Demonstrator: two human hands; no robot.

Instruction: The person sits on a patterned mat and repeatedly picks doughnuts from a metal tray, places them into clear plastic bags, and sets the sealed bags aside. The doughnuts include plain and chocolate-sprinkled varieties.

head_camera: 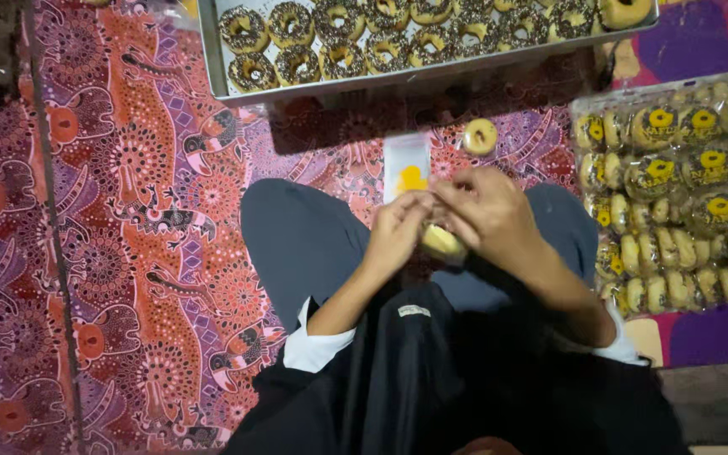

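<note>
Now both hands, left hand [396,229] and right hand [489,212], on one clear plastic bag [406,164].

A person seen from above wears a black outer garment with long sleeves. White cuffs show at both forearms, just behind the bare left hand [393,232] and right hand [486,215]. Below the hands, grey-blue trousers cover the legs. A small pale label sits on the black fabric near the chest.
</note>
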